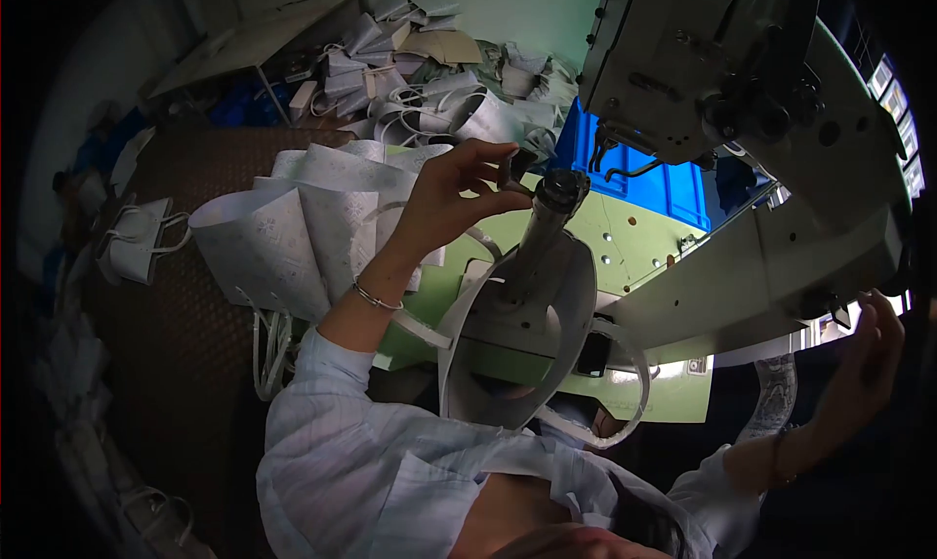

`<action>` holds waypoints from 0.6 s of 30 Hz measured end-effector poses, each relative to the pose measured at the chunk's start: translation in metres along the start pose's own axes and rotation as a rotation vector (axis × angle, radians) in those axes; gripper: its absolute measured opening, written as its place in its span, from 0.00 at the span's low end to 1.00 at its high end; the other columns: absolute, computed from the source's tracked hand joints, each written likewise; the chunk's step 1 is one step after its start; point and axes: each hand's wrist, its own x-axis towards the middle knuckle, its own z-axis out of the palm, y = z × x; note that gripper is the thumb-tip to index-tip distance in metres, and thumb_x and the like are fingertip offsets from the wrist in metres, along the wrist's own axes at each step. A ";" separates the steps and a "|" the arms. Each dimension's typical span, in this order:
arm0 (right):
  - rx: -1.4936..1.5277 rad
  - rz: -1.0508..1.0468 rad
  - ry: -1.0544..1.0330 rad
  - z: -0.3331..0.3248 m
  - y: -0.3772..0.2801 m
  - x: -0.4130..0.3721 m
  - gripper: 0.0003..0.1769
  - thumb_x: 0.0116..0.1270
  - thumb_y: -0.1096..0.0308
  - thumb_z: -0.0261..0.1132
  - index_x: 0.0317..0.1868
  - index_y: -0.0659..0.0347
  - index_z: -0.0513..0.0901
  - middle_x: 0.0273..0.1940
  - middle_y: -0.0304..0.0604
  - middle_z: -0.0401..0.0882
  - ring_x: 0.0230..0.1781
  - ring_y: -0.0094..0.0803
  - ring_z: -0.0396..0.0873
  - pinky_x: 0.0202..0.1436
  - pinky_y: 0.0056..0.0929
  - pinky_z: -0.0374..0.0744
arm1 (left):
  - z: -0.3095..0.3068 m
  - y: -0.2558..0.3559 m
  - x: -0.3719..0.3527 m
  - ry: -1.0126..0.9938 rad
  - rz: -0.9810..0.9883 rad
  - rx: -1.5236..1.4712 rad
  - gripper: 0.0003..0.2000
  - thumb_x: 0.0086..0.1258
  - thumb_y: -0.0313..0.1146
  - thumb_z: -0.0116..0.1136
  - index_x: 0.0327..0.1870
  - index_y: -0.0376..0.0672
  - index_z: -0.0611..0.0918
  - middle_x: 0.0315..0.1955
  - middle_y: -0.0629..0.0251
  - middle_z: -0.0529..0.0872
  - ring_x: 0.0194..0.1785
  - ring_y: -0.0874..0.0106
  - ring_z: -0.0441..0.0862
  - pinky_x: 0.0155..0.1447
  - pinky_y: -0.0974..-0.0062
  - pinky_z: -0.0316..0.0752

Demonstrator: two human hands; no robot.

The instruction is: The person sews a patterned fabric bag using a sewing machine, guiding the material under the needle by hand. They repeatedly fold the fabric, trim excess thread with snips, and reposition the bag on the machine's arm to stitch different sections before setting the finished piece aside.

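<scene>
A white, tubular, fabric-like bag (576,296) surrounds a dark cylindrical metal post (540,229), right of white, flared, fabric-like bags (337,208), before a blue boxy plastic crate (669,183)

1 bag (573,349), pale grey-white, stands open around the post, its smooth inside showing and its mouth spread into a long oval. Its 2 pale strap handles loop outward on opposite sides, 1 to the left and 1 to the right. It sits over the green bench (673,403), and its lower end reaches the bench's near edge. 1 small dark piece (519,169), too dim to make out, is held up beside the post's top (561,186).
</scene>
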 end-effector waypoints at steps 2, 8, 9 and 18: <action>-0.071 -0.038 0.190 -0.034 0.013 0.017 0.09 0.69 0.73 0.62 0.48 0.64 0.79 0.40 0.39 0.83 0.25 0.17 0.70 0.27 0.16 0.66 | 0.003 0.006 0.000 0.027 -0.003 0.047 0.27 0.54 0.27 0.75 0.57 0.40 0.80 0.37 0.70 0.85 0.38 0.80 0.83 0.46 0.80 0.79; -0.078 0.009 0.289 -0.054 0.074 0.090 0.09 0.69 0.74 0.62 0.48 0.63 0.79 0.39 0.39 0.83 0.25 0.16 0.70 0.27 0.16 0.66 | 0.005 0.010 -0.001 -0.005 0.008 0.044 0.26 0.58 0.29 0.72 0.60 0.43 0.79 0.38 0.70 0.85 0.42 0.80 0.82 0.45 0.81 0.79; -0.056 0.031 0.259 -0.049 0.088 0.096 0.09 0.68 0.74 0.62 0.48 0.63 0.80 0.39 0.39 0.83 0.25 0.16 0.70 0.27 0.16 0.66 | 0.005 0.010 -0.001 -0.012 0.007 0.045 0.26 0.58 0.29 0.72 0.60 0.43 0.79 0.38 0.70 0.85 0.42 0.80 0.82 0.45 0.81 0.79; 0.055 0.114 0.195 -0.021 0.140 0.101 0.09 0.67 0.75 0.63 0.48 0.62 0.80 0.38 0.38 0.83 0.24 0.15 0.70 0.26 0.16 0.65 | 0.004 0.014 -0.005 -0.040 0.008 -0.022 0.23 0.66 0.25 0.64 0.63 0.46 0.77 0.47 0.68 0.80 0.50 0.78 0.81 0.47 0.81 0.78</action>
